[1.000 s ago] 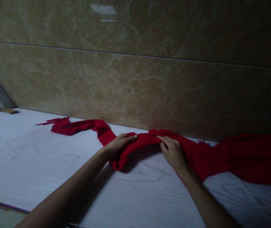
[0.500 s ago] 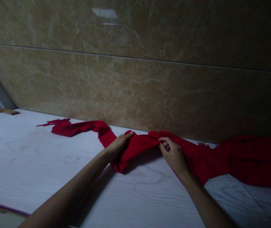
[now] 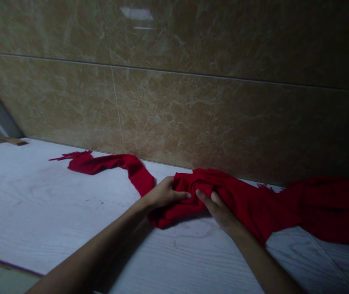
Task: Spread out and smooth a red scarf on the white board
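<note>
A long red scarf (image 3: 244, 196) lies along the back of a pale wood-grain table (image 3: 39, 212), against the wall. Its fringed left end (image 3: 70, 156) trails off to the left, and a wider bunch of it spreads to the right (image 3: 330, 208). My left hand (image 3: 163, 194) is closed on a bunched fold near the scarf's middle, thumb on top. My right hand (image 3: 218, 208) meets it from the right, its fingers pinching the same fold. The two hands nearly touch.
A glossy brown marble-tile wall (image 3: 192, 114) rises right behind the table. A small wooden piece (image 3: 15, 141) lies at the far left corner. The table's front edge (image 3: 5, 265) runs along the lower left. The room is dim.
My hands have drawn together, from well apart to nearly touching. The scarf's middle has been gathered into a tighter bunch between them. The scarf's left end has stayed put.
</note>
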### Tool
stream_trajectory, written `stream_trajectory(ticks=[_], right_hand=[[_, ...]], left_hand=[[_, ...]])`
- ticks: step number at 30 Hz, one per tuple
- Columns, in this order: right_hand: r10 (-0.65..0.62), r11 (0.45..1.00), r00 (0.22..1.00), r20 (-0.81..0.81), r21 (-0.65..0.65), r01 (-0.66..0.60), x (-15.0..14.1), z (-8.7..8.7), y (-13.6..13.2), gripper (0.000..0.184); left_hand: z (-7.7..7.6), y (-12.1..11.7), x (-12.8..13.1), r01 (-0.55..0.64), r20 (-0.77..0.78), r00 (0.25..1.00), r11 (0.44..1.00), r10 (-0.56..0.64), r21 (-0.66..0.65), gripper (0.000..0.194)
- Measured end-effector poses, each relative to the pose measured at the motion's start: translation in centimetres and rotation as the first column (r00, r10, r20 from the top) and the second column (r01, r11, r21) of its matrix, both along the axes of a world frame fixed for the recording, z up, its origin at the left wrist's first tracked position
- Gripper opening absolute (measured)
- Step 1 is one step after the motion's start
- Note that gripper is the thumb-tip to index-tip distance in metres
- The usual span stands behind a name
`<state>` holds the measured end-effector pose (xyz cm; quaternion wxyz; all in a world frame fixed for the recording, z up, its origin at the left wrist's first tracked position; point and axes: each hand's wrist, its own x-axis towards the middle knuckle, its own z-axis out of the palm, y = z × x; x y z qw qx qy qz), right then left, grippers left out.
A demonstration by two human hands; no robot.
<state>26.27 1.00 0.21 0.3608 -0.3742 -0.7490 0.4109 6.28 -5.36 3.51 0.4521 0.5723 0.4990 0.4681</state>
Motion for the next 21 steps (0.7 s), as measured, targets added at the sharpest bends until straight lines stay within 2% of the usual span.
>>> stream_trajectory(ticks=[3,6,9,14,17,21], right_hand=[[0.121,0.974,0.982,-0.146,-0.174,-0.146,-0.7,0.2,-0.4,0.049],[0.060,0.975,0.970,-0.235,-0.197,-0.108,-0.9,0.1,-0.2,0.045],[-0.018,0.984,0.980,-0.197,-0.175,-0.017,-0.7,-0.3,0.3,0.034],[-0.043,0.988,0.993,-0.110,-0.152,0.026,-0.3,-0.2,1.1,0.015],[-0.047,0.957,0.996,-0.081,-0.290,0.021,-0.2,0.3,1.2,0.013],[0.018,0.871,0.999,-0.037,-0.490,-0.034,-0.1,0.6,1.0,0.015]], left_hand=[[0.0,-0.3,0.5,0.096,-0.087,0.992,0.991,-0.088,0.093,0.036],[0.2,-0.4,0.6,0.142,-0.068,0.988,0.986,-0.136,0.093,0.031],[0.5,-0.4,0.2,0.049,-0.002,0.999,0.994,-0.049,0.098,0.030],[0.9,-0.3,0.0,-0.091,0.064,0.995,0.987,0.083,0.130,0.035],[1.0,-0.3,0.1,-0.154,0.108,0.984,0.976,0.138,0.156,0.037],[1.3,-0.2,-0.5,-0.281,0.213,0.947,0.943,0.242,0.177,0.040]])
